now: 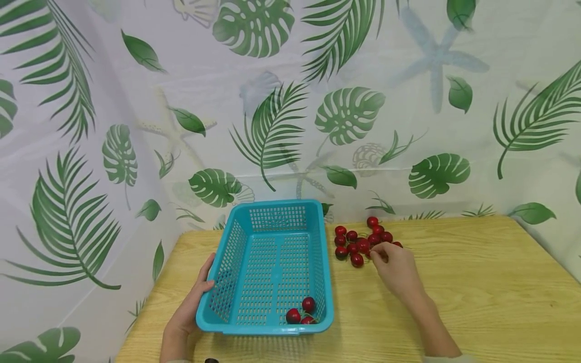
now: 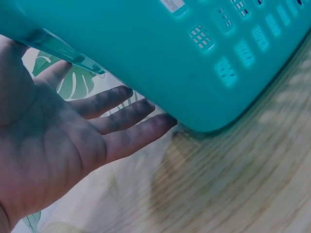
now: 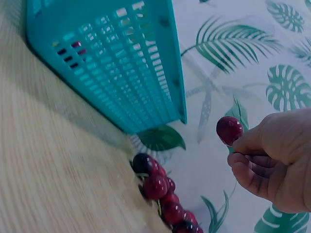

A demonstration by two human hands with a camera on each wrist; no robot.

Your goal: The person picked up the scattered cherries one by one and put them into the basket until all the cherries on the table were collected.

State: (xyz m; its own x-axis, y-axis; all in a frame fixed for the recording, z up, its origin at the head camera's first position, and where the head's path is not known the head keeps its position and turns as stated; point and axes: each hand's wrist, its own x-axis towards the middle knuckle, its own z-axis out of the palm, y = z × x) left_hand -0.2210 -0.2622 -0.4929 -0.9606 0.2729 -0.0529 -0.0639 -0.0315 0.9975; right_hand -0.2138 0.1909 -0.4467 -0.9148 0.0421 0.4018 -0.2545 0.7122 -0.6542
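My left hand (image 1: 192,297) rests against the left side of a blue plastic basket (image 1: 276,330); its thumb lies at the rim. In the left wrist view the fingers (image 2: 138,133) stretch out fairly straight, with their tips at the basket's outer wall. Between thumb and finger, my right hand (image 3: 279,160) pinches a dark red cherry (image 3: 229,130), held up off the table. In the head view this right hand is just beside the loose cherries (image 1: 352,248), which lie grouped right of the basket. Three cherries (image 1: 293,316) sit in the basket's near right corner.
The light wooden table (image 1: 476,287) stretches to the right. A white cloth (image 1: 395,196) printed with green leaves hangs behind it and along the left side. A small dark object (image 1: 211,360) shows at the bottom edge of the head view.
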